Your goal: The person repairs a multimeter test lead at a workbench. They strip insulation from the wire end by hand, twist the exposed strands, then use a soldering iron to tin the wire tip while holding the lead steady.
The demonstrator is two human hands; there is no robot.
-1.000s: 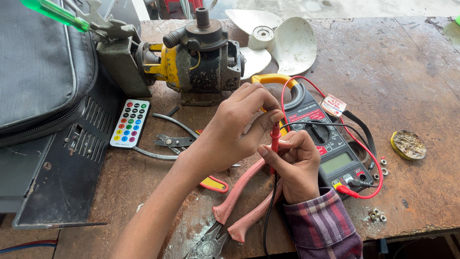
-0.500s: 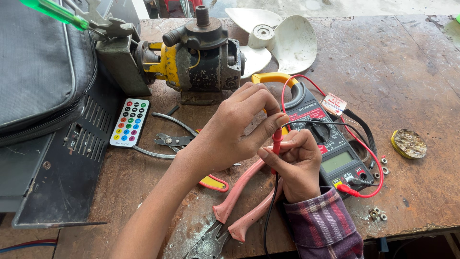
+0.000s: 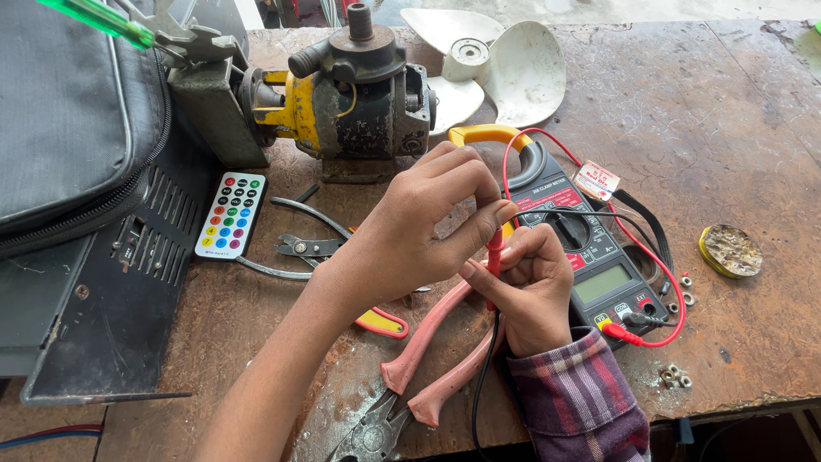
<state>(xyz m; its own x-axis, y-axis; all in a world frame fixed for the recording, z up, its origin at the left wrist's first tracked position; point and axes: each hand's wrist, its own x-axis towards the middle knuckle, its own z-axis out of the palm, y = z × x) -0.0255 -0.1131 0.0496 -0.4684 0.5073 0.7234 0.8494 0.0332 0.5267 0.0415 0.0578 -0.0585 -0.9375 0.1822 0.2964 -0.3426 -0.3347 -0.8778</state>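
My left hand (image 3: 419,235) pinches the top of a thin red test probe (image 3: 494,257) with its fingertips. My right hand (image 3: 534,295), in a plaid sleeve, grips the same probe lower down. Both hands hover just left of a black clamp meter (image 3: 599,265) with a yellow jaw, whose red lead (image 3: 676,291) loops around it to a socket at its base. A black lead (image 3: 481,385) hangs from under the hands toward the table's front edge. Pink-handled pliers (image 3: 432,342) lie under my wrists.
A worn yellow and black pump motor (image 3: 355,98) and a white fan blade (image 3: 513,68) stand at the back. A white remote (image 3: 231,214), metal snips (image 3: 299,246), a grey bag (image 3: 68,111) on a black metal box (image 3: 120,299), a round tin lid (image 3: 729,251) and loose nuts (image 3: 672,375) surround them.
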